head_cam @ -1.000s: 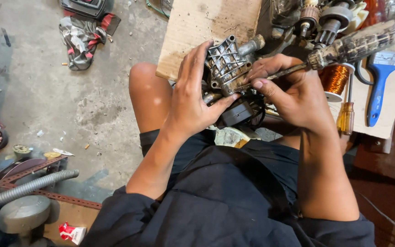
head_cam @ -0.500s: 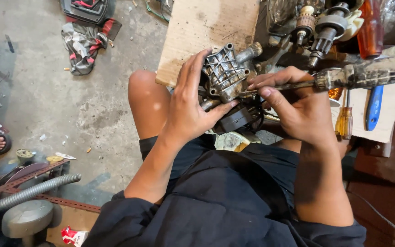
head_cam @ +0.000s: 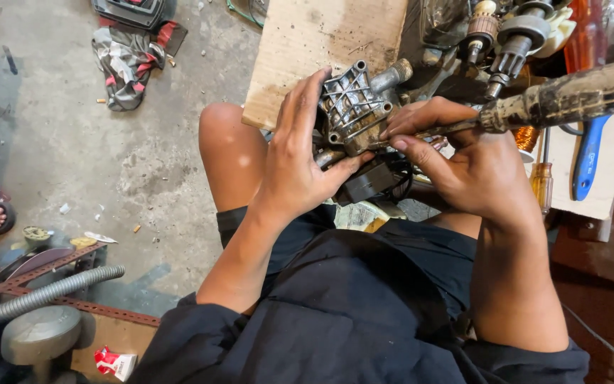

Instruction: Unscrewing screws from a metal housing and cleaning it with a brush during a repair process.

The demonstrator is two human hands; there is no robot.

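At the upper centre of the frame we see our left hand clasping a ribbed, grimy cast-metal housing. Our right hand pinches the thin shaft of a screwdriver with a rough, dirt-caked handle, tip against the housing, above a pale wooden board.

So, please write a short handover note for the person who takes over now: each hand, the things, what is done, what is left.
Left hand: grips the grey metal housing over the lap, fingers along its side.
Right hand: holds the screwdriver, its shaft guided by the fingertips to the housing's edge.
Nearby: wooden board ahead, motor armature beyond.
Done: housing is in hand, tool placed.
Left: whether any fastener is out cannot be seen.
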